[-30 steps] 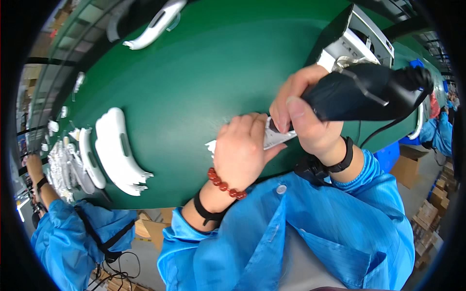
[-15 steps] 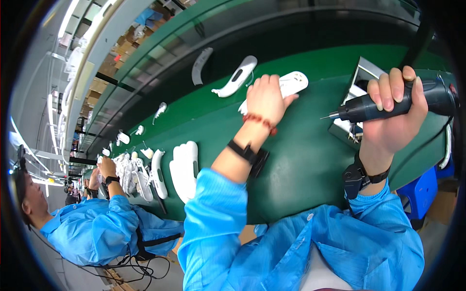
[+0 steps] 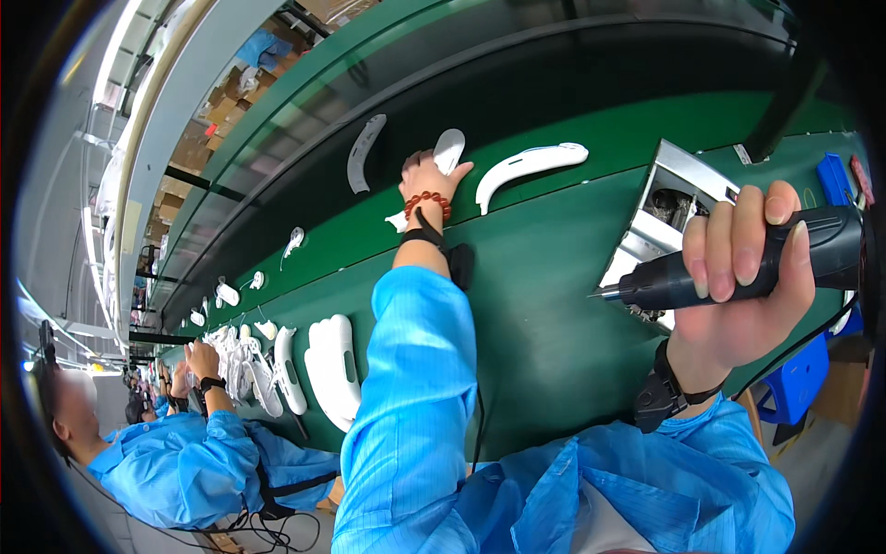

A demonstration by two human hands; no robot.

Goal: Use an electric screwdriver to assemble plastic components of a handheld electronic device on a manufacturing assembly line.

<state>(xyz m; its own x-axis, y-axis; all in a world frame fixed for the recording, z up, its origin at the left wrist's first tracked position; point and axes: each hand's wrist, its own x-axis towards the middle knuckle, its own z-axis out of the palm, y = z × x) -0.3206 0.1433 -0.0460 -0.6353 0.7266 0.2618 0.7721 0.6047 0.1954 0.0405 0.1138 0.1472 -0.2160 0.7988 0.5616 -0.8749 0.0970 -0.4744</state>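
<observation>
My left hand [image 3: 426, 177] is stretched far out over the green conveyor belt [image 3: 544, 305] and rests on a curved white plastic part [image 3: 449, 148]; a red bead bracelet and a black wrist strap sit on that wrist. Its fingers lie over the part, and a firm grip does not show. Another long curved white part [image 3: 529, 163] lies just right of it. My right hand [image 3: 738, 277] is closed around a black electric screwdriver [image 3: 729, 268], held level near my body with its bit pointing left.
A metal fixture box [image 3: 660, 217] stands on the belt by the screwdriver. White curved shells [image 3: 332, 365] lie stacked at the near edge. A grey curved part [image 3: 363, 152] lies farther out. A co-worker in a blue smock [image 3: 185, 452] works at the left. Blue bins [image 3: 835, 175] sit right.
My left arm has reached farther out along the belt onto the white part. The screwdriver in my right hand has dropped slightly and stays pointing left.
</observation>
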